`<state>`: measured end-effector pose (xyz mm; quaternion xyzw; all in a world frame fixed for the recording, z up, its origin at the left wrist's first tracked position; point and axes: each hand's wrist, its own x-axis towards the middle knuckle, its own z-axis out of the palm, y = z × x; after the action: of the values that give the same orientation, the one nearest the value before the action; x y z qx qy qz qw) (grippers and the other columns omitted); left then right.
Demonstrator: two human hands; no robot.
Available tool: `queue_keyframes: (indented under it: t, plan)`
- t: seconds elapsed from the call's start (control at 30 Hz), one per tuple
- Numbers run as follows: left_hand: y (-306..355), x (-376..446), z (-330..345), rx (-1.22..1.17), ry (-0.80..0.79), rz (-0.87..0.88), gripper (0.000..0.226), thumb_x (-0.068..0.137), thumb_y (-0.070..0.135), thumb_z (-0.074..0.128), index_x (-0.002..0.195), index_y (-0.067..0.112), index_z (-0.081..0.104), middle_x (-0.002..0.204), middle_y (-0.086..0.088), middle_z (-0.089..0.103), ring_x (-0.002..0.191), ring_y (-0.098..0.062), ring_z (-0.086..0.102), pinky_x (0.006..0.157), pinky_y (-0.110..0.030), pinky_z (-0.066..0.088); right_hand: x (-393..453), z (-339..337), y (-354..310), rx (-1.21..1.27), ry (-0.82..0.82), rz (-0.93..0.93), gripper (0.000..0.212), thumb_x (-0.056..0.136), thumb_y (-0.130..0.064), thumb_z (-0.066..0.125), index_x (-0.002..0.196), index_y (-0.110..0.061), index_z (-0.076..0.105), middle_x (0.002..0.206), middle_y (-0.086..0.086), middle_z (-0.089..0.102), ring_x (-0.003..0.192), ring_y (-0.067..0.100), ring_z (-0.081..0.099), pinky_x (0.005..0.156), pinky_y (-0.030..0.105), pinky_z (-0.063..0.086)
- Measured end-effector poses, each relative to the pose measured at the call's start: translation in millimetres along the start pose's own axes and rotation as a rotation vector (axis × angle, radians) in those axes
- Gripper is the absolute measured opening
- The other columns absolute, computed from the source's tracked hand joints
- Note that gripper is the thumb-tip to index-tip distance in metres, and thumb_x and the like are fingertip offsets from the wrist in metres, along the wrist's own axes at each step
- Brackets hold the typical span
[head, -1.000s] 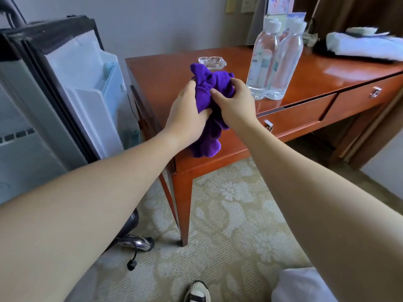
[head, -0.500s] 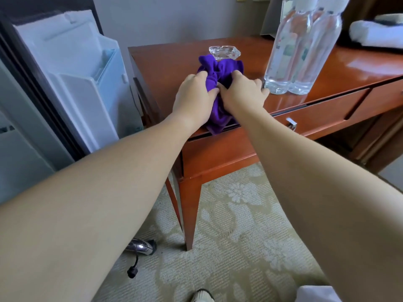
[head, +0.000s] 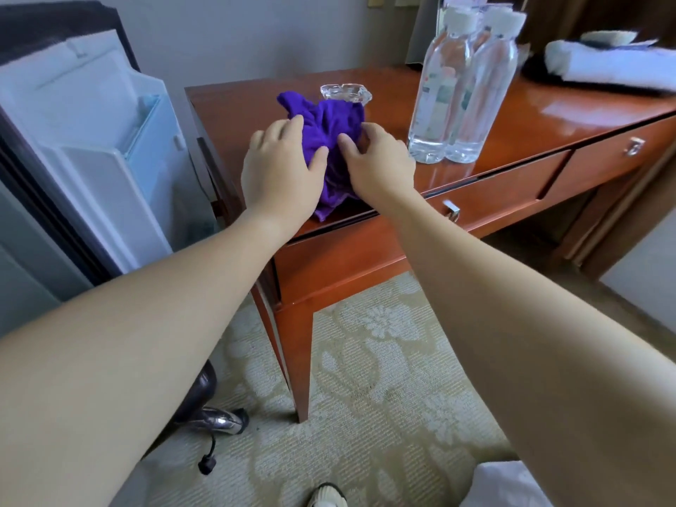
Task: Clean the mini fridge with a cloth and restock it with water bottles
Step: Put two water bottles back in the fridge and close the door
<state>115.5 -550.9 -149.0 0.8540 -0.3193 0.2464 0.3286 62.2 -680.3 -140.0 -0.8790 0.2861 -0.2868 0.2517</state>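
Fridge (head: 44, 199) and its open door (head: 109, 148) are seen at the left of the frame, the white inner shelves facing right. Just right of it, at centre, a crumpled purple cloth (head: 331, 140) is laid on the corner of the wooden desk (head: 512, 118). The left hand (head: 280, 170) and right hand (head: 376, 162) are rested on the cloth side by side, fingers relaxed and spread. Behind the cloth a glass ashtray (head: 345, 93) is seen. Further right, two water bottles (head: 462, 89) are stood touching each other.
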Motion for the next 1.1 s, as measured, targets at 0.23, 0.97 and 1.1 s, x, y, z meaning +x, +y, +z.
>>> queue_keyframes:
  t: [0.23,0.97,1.1]
  plan:
    - [68.9,-21.4,-13.4,-0.131,0.021,0.071,0.045,0.097,0.036,0.057,0.135,0.012,0.058,0.134,-0.005,0.062,0.122,-0.025,0.055,0.099,-0.038,0.047,-31.7,-60.7,32.7,0.169,0.149,0.093,0.039,0.096,-0.047,0.052,0.120,-0.019,0.065,0.118,-0.004,0.067,0.110,0.016,0.060,0.086,0.027,0.044]
    - [123.0,17.4,84.5,-0.550,-0.245,-0.214,0.080,0.089,0.032,0.072,0.154,0.013,0.028,0.152,-0.003,0.042,0.136,-0.017,0.044,0.113,-0.037,0.039,24.6,-97.9,122.4,0.278,0.184,0.185,0.077,0.088,-0.038,0.071,0.146,-0.008,0.030,0.143,0.009,0.045,0.128,0.022,0.047,0.091,0.022,0.037]
    - [124.0,29.2,105.8,-0.619,-0.277,-0.205,0.084,0.089,0.026,0.074,0.155,0.014,0.024,0.143,0.009,0.045,0.127,-0.006,0.045,0.101,-0.007,0.033,39.7,-89.9,138.3,0.306,0.165,0.187,0.083,0.088,-0.038,0.070,0.150,-0.009,0.023,0.150,0.009,0.039,0.134,0.022,0.043,0.093,0.023,0.036]
